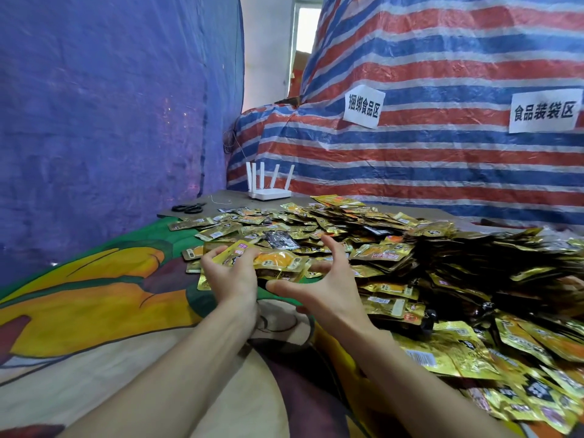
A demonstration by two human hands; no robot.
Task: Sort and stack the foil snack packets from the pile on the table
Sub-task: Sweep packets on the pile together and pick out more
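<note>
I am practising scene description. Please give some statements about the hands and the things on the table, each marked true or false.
1. The left hand grips a small stack of gold foil snack packets. True.
2. The right hand grips a packet too. False: its fingers are spread open and curl round nothing.
3. The black scissors lie on the pile of loose packets. False: they lie on the bare grey table beyond it.
4. A white plastic router with upright antennas stands at the table's far edge. True.
</note>
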